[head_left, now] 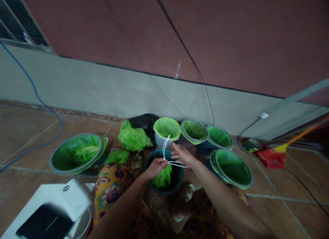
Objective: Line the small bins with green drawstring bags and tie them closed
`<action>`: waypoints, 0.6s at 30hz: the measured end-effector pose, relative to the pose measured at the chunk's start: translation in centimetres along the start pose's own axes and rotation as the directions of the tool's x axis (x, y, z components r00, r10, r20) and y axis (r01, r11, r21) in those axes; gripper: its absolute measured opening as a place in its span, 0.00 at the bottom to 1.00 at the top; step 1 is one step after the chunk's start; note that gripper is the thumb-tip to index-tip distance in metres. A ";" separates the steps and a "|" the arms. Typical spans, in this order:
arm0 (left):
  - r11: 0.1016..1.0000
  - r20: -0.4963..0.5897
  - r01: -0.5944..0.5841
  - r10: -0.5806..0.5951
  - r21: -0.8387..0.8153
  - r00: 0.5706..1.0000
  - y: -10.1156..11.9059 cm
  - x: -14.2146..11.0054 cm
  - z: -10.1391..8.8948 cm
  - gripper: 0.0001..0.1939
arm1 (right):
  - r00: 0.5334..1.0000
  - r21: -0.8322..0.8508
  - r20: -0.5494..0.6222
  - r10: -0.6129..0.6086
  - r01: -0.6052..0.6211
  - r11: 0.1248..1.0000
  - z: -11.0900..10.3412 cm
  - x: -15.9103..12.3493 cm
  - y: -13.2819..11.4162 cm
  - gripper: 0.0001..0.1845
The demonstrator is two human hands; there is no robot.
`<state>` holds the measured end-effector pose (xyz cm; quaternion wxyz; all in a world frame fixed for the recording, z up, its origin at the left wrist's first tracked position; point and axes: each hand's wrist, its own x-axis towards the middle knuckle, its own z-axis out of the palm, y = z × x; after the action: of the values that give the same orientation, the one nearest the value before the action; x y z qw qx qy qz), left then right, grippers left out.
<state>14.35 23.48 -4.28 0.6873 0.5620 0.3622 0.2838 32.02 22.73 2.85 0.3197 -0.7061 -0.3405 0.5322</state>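
My left hand is closed in a pinch on a white cord at the gathered neck of a green plastic bag. The bag sits inside a dark teal bucket between my feet. One loop of the cord rises above the pinch. Another part runs sideways to my right hand, which has its fingers stretched out and apart, with the cord lying against it near the thumb. How the cord passes around the right fingers is partly hidden.
Several bins with green liners, such as the light bin, stand by the wall. A wide grey-rimmed bin, green bags and a black bag are leftward. A white stand and red dustpan flank me.
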 end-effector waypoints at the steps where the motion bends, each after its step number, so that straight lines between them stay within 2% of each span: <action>1: 1.000 -0.021 0.011 -0.011 0.007 1.000 -0.2 0.1 0.1 0.24 | 1.000 -0.031 0.009 0.018 -0.018 0.999 0.1 -0.8 1.0 0.31; 3: 1.000 -0.067 0.023 -0.022 0.016 0.998 -0.3 0.1 0.3 0.23 | 0.998 -0.195 0.046 -0.033 0.041 0.980 0.5 -2.4 2.8 0.26; 5: 0.999 -0.101 0.031 -0.029 0.016 0.994 -0.3 0.0 0.5 0.20 | 0.987 -0.389 0.094 -0.132 0.159 0.908 1.1 -3.8 4.4 0.14; 6: 0.999 -0.112 0.039 -0.037 0.019 0.993 -0.3 -0.1 0.5 0.18 | 0.978 -0.461 0.116 -0.176 0.210 0.862 1.5 -4.5 5.1 0.13; 10: 0.996 -0.083 0.029 -0.023 0.080 0.996 -0.2 -0.3 0.1 0.15 | 0.948 -0.569 0.206 -0.241 0.317 0.759 2.6 -6.3 6.7 0.18; 11: 0.993 -0.049 0.002 0.004 0.114 0.999 -0.2 -0.4 0.0 0.14 | 0.948 -0.598 0.205 -0.243 0.318 0.736 2.5 -6.4 6.8 0.18; 13: 0.976 0.028 -0.068 0.063 0.209 0.998 0.1 -0.6 -0.2 0.12 | 0.955 -0.647 0.128 -0.267 0.285 0.707 2.1 -6.2 6.6 0.19; 15: 0.933 0.089 -0.131 0.107 0.336 0.990 0.5 -0.9 -0.3 0.09 | 0.938 -0.618 0.028 -0.345 0.287 0.732 1.6 -5.2 6.0 0.18; 16: 0.900 0.109 -0.158 0.124 0.407 0.986 0.8 -1.1 -0.3 0.07 | 0.923 -0.557 0.013 -0.385 0.326 0.763 1.4 -4.6 5.7 0.18; 18: 0.813 0.148 -0.216 0.160 0.541 0.976 1.3 -1.6 -0.1 0.03 | 0.890 -0.350 0.065 -0.452 0.444 0.825 1.7 -3.2 5.6 0.16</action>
<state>13.39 22.55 -2.75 0.4801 0.7827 0.3382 0.2061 30.50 17.14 -0.38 0.3059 -0.6578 -0.5838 0.3645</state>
